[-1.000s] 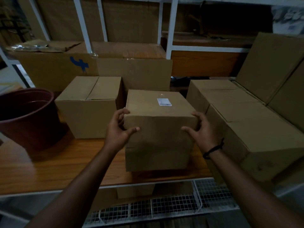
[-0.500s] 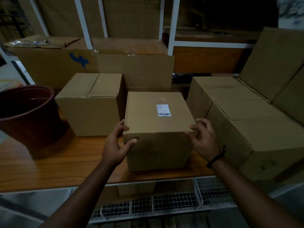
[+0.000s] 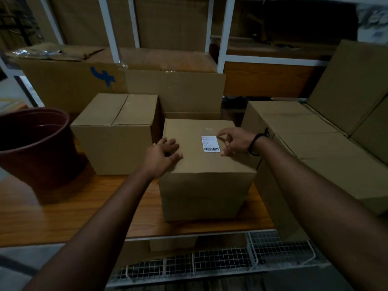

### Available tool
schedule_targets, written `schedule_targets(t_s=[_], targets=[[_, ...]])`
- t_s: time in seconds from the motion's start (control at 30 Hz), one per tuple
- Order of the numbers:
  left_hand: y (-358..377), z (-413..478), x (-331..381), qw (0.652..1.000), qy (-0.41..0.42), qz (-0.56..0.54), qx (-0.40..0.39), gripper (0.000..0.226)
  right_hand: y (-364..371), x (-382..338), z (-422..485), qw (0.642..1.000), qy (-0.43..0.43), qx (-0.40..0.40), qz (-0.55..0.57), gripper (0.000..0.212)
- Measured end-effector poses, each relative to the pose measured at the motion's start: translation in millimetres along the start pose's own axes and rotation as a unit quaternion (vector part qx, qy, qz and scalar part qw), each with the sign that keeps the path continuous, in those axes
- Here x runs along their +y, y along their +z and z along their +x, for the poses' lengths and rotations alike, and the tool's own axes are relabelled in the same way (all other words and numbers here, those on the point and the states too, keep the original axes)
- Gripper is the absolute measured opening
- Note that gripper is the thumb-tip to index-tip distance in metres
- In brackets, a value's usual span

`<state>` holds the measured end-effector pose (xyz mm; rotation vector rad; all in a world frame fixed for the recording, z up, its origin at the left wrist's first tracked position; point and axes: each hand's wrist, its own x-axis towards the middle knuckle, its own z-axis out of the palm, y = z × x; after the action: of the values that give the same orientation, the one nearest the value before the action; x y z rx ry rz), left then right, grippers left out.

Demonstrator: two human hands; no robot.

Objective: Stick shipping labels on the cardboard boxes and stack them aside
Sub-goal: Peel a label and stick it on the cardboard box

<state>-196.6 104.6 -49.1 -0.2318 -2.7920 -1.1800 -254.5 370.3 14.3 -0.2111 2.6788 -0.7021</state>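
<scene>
one labelled box (image 3: 205, 164) mid-way along the wooden table (image 3: 63, 211), white shipping label (image 3: 210, 143) on its top face; left hand (image 3: 161, 156) flat and relaxed on the top near the left edge, right hand (image 3: 235, 141) curled at the label's right edge, fingertips touching it, pressing or pinching impossible to tell. risks a lifted corner or a crease if rubbed unevenly, or a peeled-back label if pinched and pulled. risks, too, bumping the plain box (image 3: 114, 133) just beside on the left, or the brown pot (image 3: 35, 143), when lifting toward the stacked boxes (image 3: 315, 148) at right.
</scene>
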Motion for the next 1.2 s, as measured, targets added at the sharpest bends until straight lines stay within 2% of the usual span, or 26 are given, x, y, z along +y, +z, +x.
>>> schedule_targets(t_s=[0.1, 0.23, 0.4, 0.53, 0.67, 0.77, 0.9, 1.0, 1.1, 1.2], targets=[[1.0, -1.6, -0.5, 1.0, 0.009, 0.004, 0.006, 0.047, -5.5, -4.2, 10.2, 0.999, 0.003, -0.029, -0.024, 0.078], [2.0, -1.0, -3.9, 1.0, 0.006, -0.005, 0.011, 0.046, -4.9, -7.1, 18.5, 0.999, 0.022, -0.046, -0.005, 0.059], [2.2, -0.4, -5.0, 1.0, 0.007, -0.02, 0.013, 0.046, -6.4, -2.3, 20.2, 0.997, 0.034, -0.027, 0.071, 0.063], [1.7, -1.0, -4.9, 1.0, 0.007, -0.029, 0.011, 0.043, 5.3, -0.4, 26.4, 0.999, 0.019, 0.032, 0.025, 0.043], [1.7, -2.3, -7.6, 0.999, 0.005, -0.031, 0.014, 0.042, 12.4, 1.7, 27.4, 0.998, 0.018, 0.054, 0.026, 0.058], [1.8, -2.6, -6.0, 0.999, 0.003, -0.039, 0.013, 0.042, 13.2, 4.2, 26.1, 0.998, 0.003, 0.058, 0.035, 0.045], [2.2, -2.3, -6.4, 0.999, 0.002, -0.039, 0.013, 0.042, 15.4, 3.7, 26.1, 0.997, 0.004, 0.072, 0.03, 0.05], [3.2, -1.4, -8.6, 0.999, 0.003, -0.047, 0.015, 0.042, 14.7, 3.9, 26.6, 0.997, 0.006, 0.076, 0.028, 0.043], [3.1, -0.3, -8.9, 0.999, 0.002, -0.05, 0.013, 0.043, 14.7, 2.4, 27.5, 0.997, 0.014, 0.073, 0.022, 0.05], [3.1, -1.3, -7.4, 0.999, 0.002, -0.05, 0.015, 0.043, 13.7, 2.6, 29.5, 0.997, 0.009, 0.072, 0.011, 0.044]])
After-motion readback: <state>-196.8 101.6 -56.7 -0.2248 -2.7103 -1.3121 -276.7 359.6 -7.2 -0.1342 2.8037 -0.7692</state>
